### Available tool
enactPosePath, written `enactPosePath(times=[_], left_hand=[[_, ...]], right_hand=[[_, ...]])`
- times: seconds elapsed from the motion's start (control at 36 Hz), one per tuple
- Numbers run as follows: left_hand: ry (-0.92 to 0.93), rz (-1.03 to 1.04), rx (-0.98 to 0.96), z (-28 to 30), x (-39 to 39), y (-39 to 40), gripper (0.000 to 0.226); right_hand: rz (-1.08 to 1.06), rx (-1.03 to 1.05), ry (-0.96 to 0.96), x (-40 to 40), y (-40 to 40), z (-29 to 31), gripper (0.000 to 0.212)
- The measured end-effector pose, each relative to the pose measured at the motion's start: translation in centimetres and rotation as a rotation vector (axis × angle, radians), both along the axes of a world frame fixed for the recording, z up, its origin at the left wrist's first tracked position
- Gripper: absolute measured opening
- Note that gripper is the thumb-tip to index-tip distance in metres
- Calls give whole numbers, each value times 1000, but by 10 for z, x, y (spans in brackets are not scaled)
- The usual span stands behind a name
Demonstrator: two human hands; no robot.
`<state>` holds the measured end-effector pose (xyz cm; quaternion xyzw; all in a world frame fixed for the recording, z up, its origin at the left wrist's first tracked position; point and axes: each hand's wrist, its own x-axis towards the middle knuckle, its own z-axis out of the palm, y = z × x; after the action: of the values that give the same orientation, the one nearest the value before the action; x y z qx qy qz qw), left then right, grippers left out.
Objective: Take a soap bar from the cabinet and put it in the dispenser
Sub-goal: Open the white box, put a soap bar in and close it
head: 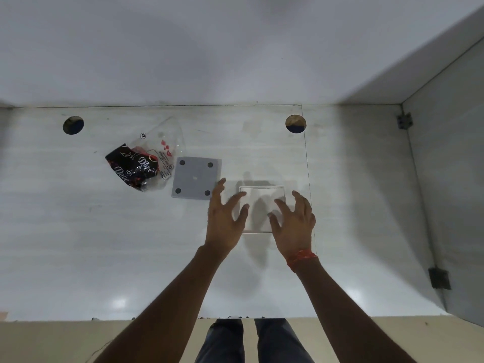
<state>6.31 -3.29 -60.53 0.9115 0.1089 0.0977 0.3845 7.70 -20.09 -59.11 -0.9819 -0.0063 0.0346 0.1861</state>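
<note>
The person's 2 forearms reach in over the cabinet's front edge, above jeans-clad legs, toward a shallow white square tray point(262, 199), probably the dispenser's open half. The left hand point(225, 218) and right hand point(294, 224) hover at its 2 sides, fingers spread and empty, seemingly poised to lift it evenly from both edges. Just left lies a grey square plate point(196, 178) with 4 dark pads facing up, likely the dispenser's other part turned over. Beyond it sits a crumpled Dove soap packet point(142, 163); whether a bar remains inside cannot be told. All rest on the cabinet floor point(78, 231), which has 2 round holes near the back.
</note>
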Motion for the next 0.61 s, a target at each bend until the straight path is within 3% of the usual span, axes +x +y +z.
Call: enactPosePath(times=[0.08,0.19,0.28,0.44,0.61], left_hand=[[24,178,-13,8,17,23,47],[537,353,132,6,46,59,102],[725,364,136,0,58,77,123],[580,396,166,8,58,74,122],[309,408,96,50,5,16,125]], right_hand=[[-93,261,-73,2,-2,13,35],[-181,395,-121,2,-2,23,33],[-215,417,-90,-3,-2,25,31],[-201,398,-73,-12,2,24,30],[-282,683,-21,-11,26,43,28]])
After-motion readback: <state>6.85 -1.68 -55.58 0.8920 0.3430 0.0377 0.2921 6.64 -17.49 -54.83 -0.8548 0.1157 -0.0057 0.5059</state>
